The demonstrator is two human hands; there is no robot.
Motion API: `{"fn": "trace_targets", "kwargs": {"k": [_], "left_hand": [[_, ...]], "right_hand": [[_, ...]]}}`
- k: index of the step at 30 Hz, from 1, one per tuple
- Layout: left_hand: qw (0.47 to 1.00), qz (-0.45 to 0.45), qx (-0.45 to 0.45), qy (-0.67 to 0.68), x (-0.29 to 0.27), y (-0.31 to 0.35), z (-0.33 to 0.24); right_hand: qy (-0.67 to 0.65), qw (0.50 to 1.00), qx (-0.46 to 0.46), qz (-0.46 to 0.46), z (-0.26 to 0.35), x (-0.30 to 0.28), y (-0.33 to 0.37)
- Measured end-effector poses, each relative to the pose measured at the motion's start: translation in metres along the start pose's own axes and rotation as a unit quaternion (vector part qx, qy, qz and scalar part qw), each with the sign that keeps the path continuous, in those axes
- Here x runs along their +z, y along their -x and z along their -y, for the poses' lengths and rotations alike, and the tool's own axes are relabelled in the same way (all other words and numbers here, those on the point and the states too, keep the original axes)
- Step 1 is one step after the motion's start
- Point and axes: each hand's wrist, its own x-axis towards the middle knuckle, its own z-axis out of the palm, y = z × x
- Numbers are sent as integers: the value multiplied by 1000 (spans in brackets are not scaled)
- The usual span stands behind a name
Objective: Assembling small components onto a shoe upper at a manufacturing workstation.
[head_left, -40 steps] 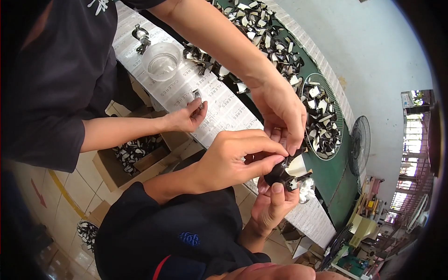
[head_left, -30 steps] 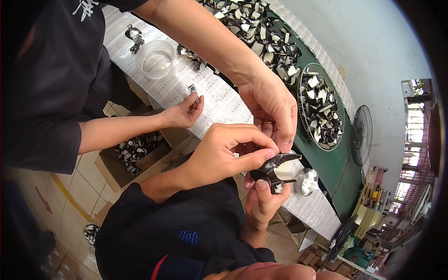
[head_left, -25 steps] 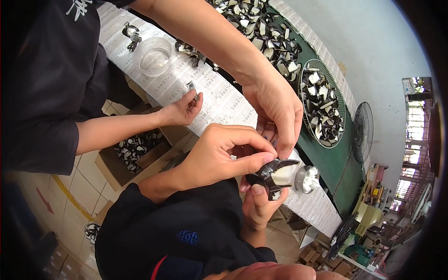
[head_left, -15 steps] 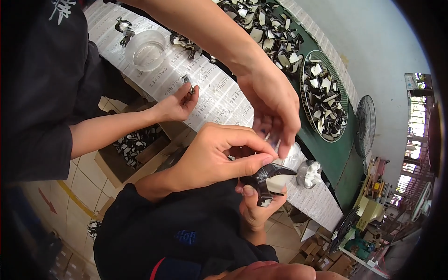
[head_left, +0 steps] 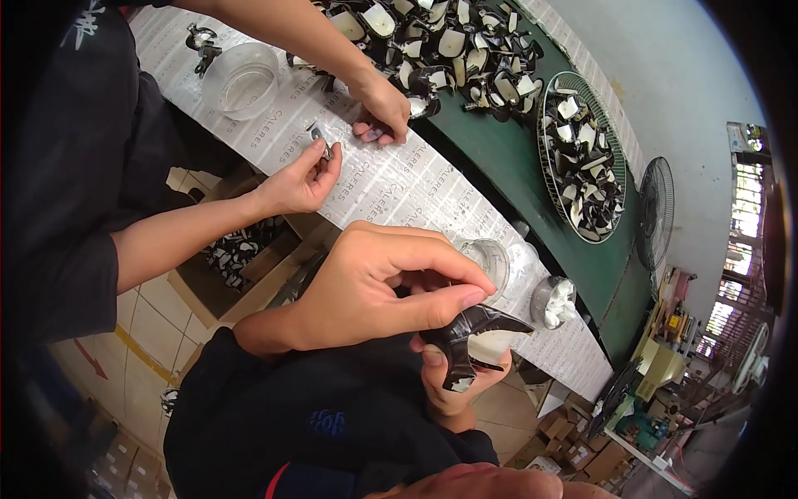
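My right hand [head_left: 455,384] is closed around a glossy black shoe upper [head_left: 455,343] with a pale lining, its thumb on the near side. Over the upper's top edge, my left hand [head_left: 386,283] pinches thumb against index finger; whatever sits between the fingertips is too small or hidden to name. A co-worker's hand [head_left: 298,181] holds a small dark and silvery piece [head_left: 319,135] above the wrapped tabletop. The co-worker's other hand [head_left: 384,112] has curled fingers over the table, beside the heap of uppers.
A clear round jar [head_left: 489,264] and a cup of white material [head_left: 554,302] stand beyond my hands. A clear bowl [head_left: 241,81] is farther left. Uppers lie heaped [head_left: 453,46] on the green surface, with more in an oval wire basket [head_left: 549,179]. An open carton [head_left: 218,312] stands below.
The co-worker's reaching hand has pulled back from beside my fingertips to the upper left of the table, uncovering the clear jar. My hands keep their grips; the upper has turned slightly.
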Motion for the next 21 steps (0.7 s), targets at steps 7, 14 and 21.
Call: {"fn": "trace_targets", "kwargs": {"k": [7,14,21], "left_hand": [[999,2,-10,33,3,-3,6],[999,10,-7,46,3,-3,6],[1000,11,8,24,3,-2,4]], "right_hand": [[-3,1000,-11,-5,3,1,-2],[76,995,-55,16,2,-3,-6],[116,983,-121,78,1,-10,-10]]}}
